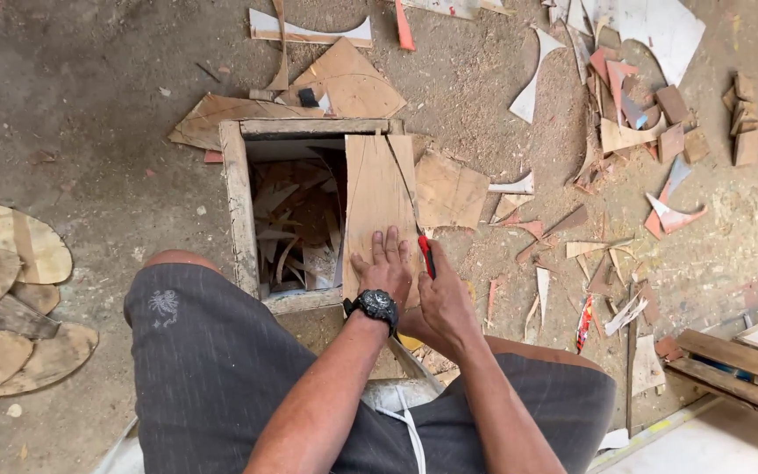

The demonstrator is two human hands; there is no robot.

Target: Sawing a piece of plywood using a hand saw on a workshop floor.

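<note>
While left hand [385, 263] presses flat, right hand [443, 303] grips cutter [425, 254].

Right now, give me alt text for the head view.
A left hand presses a thin plywood sheet flat on an open wooden box while the right hand draws a red-handled knife along it; offcuts litter the dirt floor.

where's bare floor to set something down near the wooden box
Bare floor lies left of the wooden box, above the rounded boards. Right of the box, offcuts crowd the ground; the box holds scraps.
</note>
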